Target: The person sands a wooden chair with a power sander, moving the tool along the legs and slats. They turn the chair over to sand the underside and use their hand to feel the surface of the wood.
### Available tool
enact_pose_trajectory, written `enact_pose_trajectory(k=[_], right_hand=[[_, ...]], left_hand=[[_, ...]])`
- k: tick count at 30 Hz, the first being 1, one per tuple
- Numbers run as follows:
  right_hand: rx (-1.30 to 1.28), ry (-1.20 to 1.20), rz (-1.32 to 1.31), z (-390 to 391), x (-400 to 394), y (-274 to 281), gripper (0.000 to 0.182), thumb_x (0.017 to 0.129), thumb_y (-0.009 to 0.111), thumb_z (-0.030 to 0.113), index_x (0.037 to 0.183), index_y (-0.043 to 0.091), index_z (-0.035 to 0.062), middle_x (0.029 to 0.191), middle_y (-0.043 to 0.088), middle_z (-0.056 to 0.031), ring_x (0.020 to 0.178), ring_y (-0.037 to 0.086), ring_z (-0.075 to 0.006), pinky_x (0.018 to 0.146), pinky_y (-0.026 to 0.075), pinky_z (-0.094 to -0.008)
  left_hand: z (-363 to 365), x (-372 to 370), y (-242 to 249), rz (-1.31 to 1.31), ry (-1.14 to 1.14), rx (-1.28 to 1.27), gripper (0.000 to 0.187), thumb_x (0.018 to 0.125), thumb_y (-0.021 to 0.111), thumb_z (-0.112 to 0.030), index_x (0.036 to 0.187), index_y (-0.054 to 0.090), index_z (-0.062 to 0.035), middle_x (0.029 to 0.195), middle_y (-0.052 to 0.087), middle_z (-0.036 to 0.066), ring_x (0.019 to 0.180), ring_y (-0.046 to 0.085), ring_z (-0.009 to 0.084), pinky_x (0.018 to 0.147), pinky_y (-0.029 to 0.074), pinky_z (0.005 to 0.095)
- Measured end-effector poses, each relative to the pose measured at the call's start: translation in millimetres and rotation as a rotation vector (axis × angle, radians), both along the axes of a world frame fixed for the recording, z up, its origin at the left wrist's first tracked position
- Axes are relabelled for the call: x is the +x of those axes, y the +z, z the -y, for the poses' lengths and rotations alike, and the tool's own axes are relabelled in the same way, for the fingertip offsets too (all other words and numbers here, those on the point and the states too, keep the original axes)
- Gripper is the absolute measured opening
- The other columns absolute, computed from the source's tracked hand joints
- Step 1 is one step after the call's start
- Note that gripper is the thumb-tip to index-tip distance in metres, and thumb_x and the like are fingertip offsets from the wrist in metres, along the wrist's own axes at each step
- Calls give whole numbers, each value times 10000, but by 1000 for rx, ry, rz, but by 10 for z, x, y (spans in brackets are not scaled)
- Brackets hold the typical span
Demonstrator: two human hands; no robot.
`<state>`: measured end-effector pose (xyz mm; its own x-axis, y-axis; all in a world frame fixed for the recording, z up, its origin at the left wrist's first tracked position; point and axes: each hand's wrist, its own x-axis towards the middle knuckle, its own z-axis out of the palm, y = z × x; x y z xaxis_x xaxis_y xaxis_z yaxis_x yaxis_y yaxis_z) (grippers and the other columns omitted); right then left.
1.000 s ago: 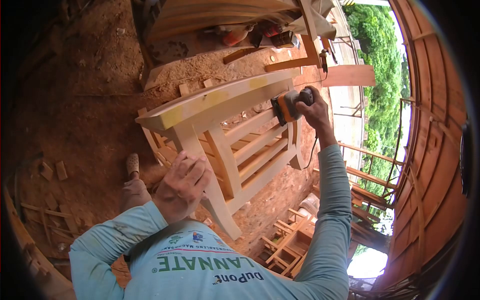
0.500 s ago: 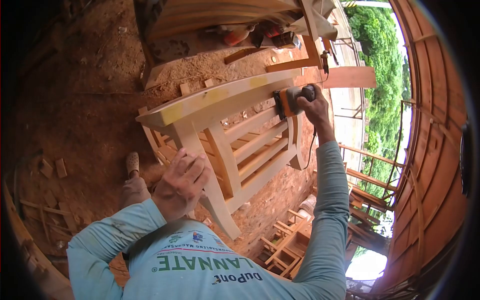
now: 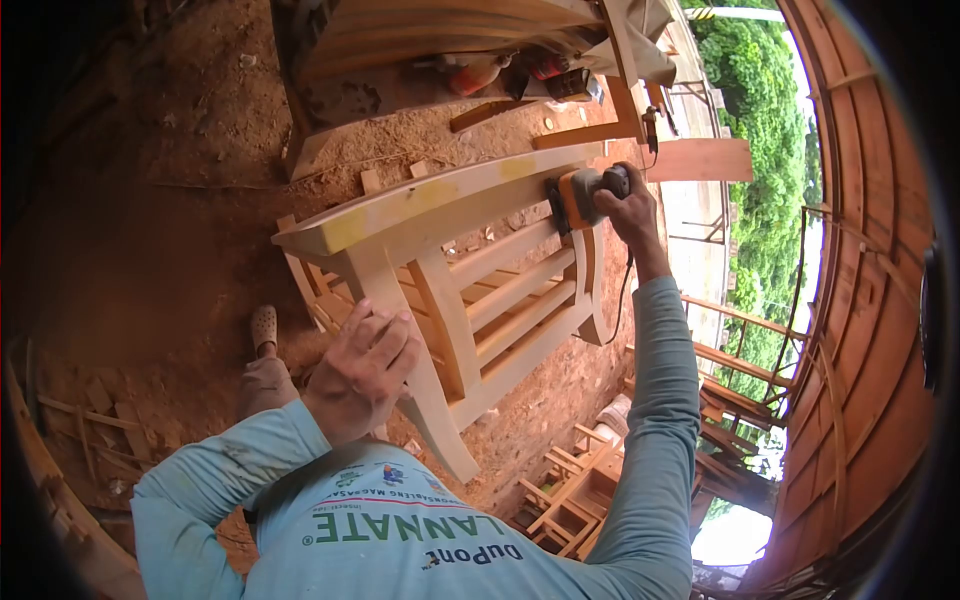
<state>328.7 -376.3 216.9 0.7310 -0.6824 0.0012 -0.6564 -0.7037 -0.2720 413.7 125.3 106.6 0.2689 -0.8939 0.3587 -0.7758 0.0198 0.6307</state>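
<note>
A pale wooden bench frame (image 3: 455, 325), with slats and a curved leg, is tilted in front of me. My right hand (image 3: 628, 205) is wrapped round the grip of an orange and black power sander (image 3: 580, 198). The sander's pad faces the far end of the frame's long top board (image 3: 400, 215), which has yellowish patches along its edge. Its cord hangs below my right wrist. On the near side, my left hand (image 3: 365, 370) is closed over the upright by the curved leg, its fingers bent. The thumb's contact with the wood is hidden.
A workbench (image 3: 400, 90) with tools and bottles on its lower shelf stands beyond the frame. Wood scraps (image 3: 110, 410) lie on the dirt floor at left. More wooden frames (image 3: 575, 500) stand at lower right. A reddish board (image 3: 700, 160) lies past the sander.
</note>
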Motion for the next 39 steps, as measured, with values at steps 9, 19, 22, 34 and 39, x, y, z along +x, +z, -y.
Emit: enact_pose_trajectory(k=[9, 19, 22, 34, 39], right_hand=[[73, 13, 24, 96, 73, -37, 784, 756, 844, 340, 1443, 617, 38, 1159, 746, -185, 1029, 737, -278, 911, 603, -401], [84, 4, 16, -353, 148, -3, 787, 764, 857, 335, 1447, 601, 40, 1143, 743, -163, 1012, 734, -271, 912, 601, -389], [53, 31, 6, -537, 171, -61, 771, 788, 836, 362, 1442, 597, 32, 1166, 751, -207, 1044, 754, -318, 948, 597, -420], [21, 140, -86, -1960, 454, 90, 768, 818, 824, 395, 1402, 569, -32, 1207, 699, -284, 1085, 724, -443, 955, 585, -501], [99, 144, -137, -2383, 417, 174, 782, 806, 838, 396, 1410, 559, -16, 1218, 678, -316, 1103, 705, -474, 967, 567, -535]], left_hand=[[-21, -14, 12, -55, -9, 37, 780, 650, 959, -214, 1351, 667, -34, 1461, 595, 201, 1338, 560, 395, 1254, 405, 582], [-13, 24, 31, -12, 1, -4, 721, 660, 904, -301, 1281, 670, -22, 1404, 633, 195, 1291, 596, 357, 1216, 450, 561], [-12, 40, 31, -2, -13, -7, 736, 650, 908, -311, 1281, 667, -19, 1392, 629, 189, 1297, 588, 355, 1218, 446, 561], [-27, 21, -34, -19, -25, -47, 717, 673, 934, -280, 1281, 667, -8, 1381, 621, 184, 1300, 575, 366, 1215, 437, 565], [-63, 60, 19, -87, -25, -80, 648, 667, 964, -222, 1229, 701, -33, 1360, 653, 171, 1286, 608, 373, 1198, 463, 553]])
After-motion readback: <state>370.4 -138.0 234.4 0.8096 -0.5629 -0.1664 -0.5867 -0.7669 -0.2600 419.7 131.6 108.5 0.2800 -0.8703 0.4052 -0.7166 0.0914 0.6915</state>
